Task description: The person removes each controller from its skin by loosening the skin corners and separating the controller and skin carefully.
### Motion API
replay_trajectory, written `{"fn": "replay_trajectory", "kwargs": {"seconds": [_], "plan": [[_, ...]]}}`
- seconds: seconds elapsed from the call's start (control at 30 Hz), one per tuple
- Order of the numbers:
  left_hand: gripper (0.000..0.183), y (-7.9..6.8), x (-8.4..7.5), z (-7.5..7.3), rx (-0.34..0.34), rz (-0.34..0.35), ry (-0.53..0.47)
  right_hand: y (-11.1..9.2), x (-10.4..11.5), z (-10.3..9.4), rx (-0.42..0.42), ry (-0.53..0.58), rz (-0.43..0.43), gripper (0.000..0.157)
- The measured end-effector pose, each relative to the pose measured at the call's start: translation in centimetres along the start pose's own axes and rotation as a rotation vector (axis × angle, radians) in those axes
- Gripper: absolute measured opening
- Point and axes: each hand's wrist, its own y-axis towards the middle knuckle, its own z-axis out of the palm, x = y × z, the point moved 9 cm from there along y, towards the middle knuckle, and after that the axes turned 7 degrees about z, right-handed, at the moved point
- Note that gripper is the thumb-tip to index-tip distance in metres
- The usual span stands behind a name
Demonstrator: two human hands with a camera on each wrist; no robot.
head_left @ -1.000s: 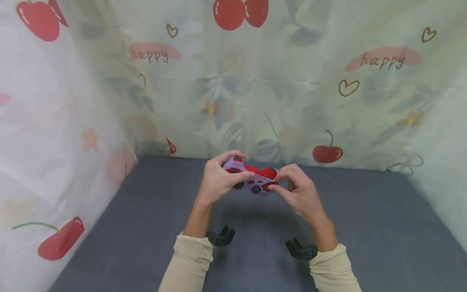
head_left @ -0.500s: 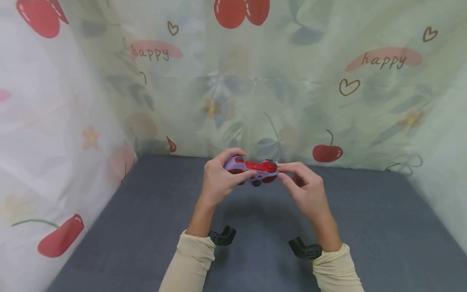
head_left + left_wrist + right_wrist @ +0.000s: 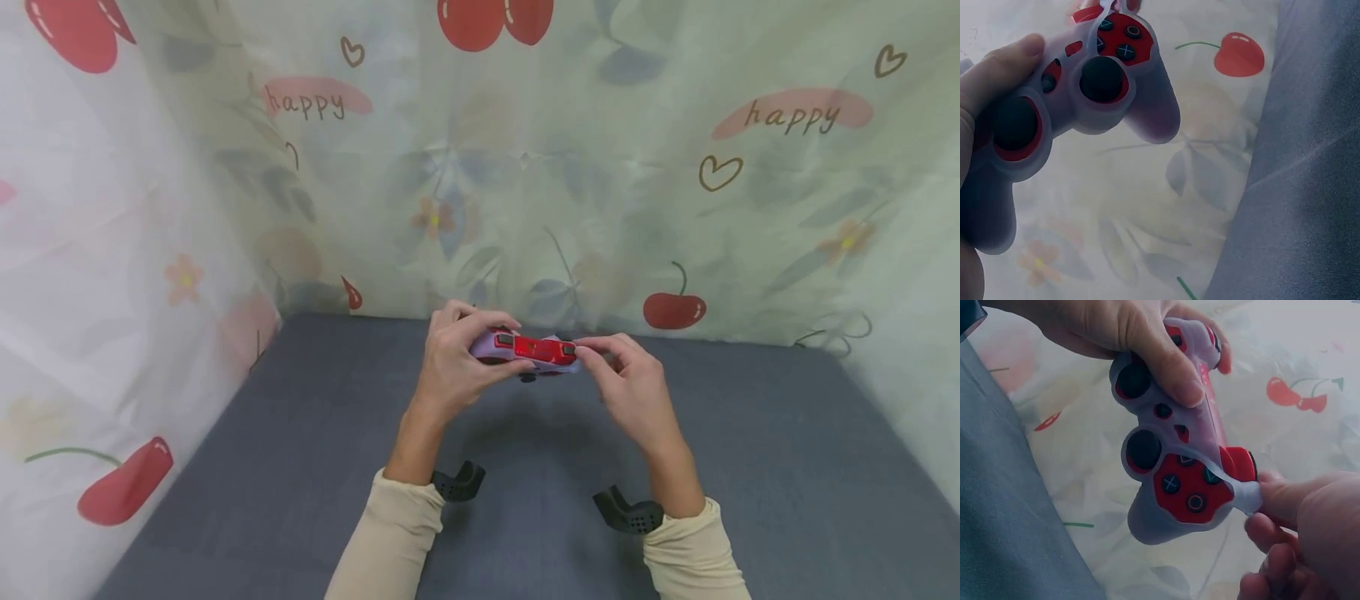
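Tipped further since the earlier frames, the red controller (image 3: 534, 349) shows its top edge, held above the grey table (image 3: 315, 467). At its nine o'clock, the left hand (image 3: 457, 357) grips one end, thumb across the front. A translucent sleeve (image 3: 1200, 425) contains the controller, one corner standing off it. At three o'clock, the right hand (image 3: 632, 385) pinches that corner. The controller's underside is hidden; the left wrist view cuts off both hands.

A red PlayStation-style controller (image 3: 536, 348) is held aloft in the scene's far middle, shoulder-button edge upward. Its translucent sleeve (image 3: 1200, 428) wraps most of it but stands stretched off the right shoulder, leaving that corner bare.
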Motion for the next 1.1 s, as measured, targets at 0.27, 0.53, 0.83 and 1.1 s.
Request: {"fn": "replay_trajectory", "kwargs": {"seconds": [0.27, 0.53, 0.83, 1.1], "plan": [[0.050, -0.2, 0.1, 0.5, 0.074, -0.022, 0.001, -0.1, 0.4, 0.0, 0.032, -0.084, -0.086, 0.009], [0.052, -0.1, -0.7, 1.4, 0.170, 0.044, 0.138, -0.9, 2.2, 0.7, -0.018, -0.357, -0.305, 0.010], [0.049, -0.2, -0.9, 1.8, 0.210, 0.003, 0.178, -0.8, 1.9, 0.7, -0.010, -0.269, -0.319, 0.013], [0.045, -0.5, -0.9, 2.8, 0.304, -0.004, 0.129, -0.4, 1.4, 1.9, 0.095, -0.022, -0.307, 0.006]]}}
